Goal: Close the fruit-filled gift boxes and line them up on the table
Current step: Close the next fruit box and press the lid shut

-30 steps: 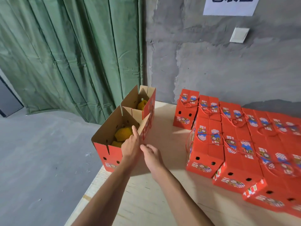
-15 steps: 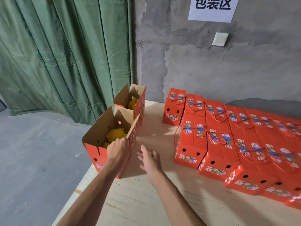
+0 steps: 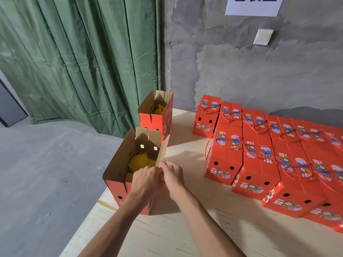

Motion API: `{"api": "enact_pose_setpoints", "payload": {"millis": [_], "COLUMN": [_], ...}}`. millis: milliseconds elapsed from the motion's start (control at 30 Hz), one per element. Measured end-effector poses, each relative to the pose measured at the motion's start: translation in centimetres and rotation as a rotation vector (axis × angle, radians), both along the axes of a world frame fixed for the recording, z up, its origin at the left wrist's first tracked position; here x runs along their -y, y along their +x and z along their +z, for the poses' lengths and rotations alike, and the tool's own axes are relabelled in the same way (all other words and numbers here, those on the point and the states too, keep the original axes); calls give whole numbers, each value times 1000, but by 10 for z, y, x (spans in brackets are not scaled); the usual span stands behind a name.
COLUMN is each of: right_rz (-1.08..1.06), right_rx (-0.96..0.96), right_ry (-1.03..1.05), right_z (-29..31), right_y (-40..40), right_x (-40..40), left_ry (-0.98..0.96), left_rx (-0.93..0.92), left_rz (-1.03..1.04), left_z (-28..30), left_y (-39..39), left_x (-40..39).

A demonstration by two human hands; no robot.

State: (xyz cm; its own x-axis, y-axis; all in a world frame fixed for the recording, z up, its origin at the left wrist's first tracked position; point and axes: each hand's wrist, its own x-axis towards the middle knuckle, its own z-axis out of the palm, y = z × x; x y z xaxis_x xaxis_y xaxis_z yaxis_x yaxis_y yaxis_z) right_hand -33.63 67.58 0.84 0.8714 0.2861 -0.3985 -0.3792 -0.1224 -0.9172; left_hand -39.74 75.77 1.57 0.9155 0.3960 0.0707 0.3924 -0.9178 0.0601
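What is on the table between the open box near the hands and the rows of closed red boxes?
Nothing: in the head view only bare table lies between the open box and the closed boxes.

Pale wooden table (image 3: 194,236) bears open boxes (image 3: 118,182) and closed boxes (image 3: 259,164).

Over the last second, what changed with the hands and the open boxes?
The right hand moved up from the table to the near open box, joining the left hand at the near end of its right flap. The flaps stayed up. The far open box and the closed boxes stayed put.
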Motion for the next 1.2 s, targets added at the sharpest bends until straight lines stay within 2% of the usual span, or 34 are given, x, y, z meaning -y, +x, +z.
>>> {"api": "enact_pose_setpoints", "payload": {"millis": [100, 267, 433, 500, 600, 667, 733, 833, 933, 1067, 1200], "right_rz": [14, -144, -127, -81, 155, 279, 389, 495, 431, 345, 373], "right_rx": [-9, 25, 230, 411, 727, 884, 858, 804, 877, 876, 749], "right_ry": [-25, -140, -374, -572, -1034, -1248, -1305, -1286, -1332, -1327, -1372], "right_z": [-7, -11, -15, -13, -6, -2, 2, 0, -9, -15, -10], "right_y": [-1, 10, 36, 49, 70, 82, 91, 99, 103, 102, 106], "right_x": [6, 21, 50, 61, 74, 80, 84, 90, 103, 114, 125], "left_ry": [-5, -111, -171, -195, -202, -169, -156, -195, -261, -371, -428], "left_rx": [-48, 33, 134, 195, 210, 192, 199, 172, 170, 193, 238], "left_rz": [-47, -169, -351, -396, -450, -498, -548, -584, -584, -588, -581], "left_z": [1, -1, -13, -15, -12, -14, -17, -19, -15, -11, -9], "left_y": [-10, -19, -30, -35, -45, -54, -63, -77, -86, -95, -96], "left_x": [21, 44, 68, 77, 86, 89, 89, 85, 75, 70, 63]}}
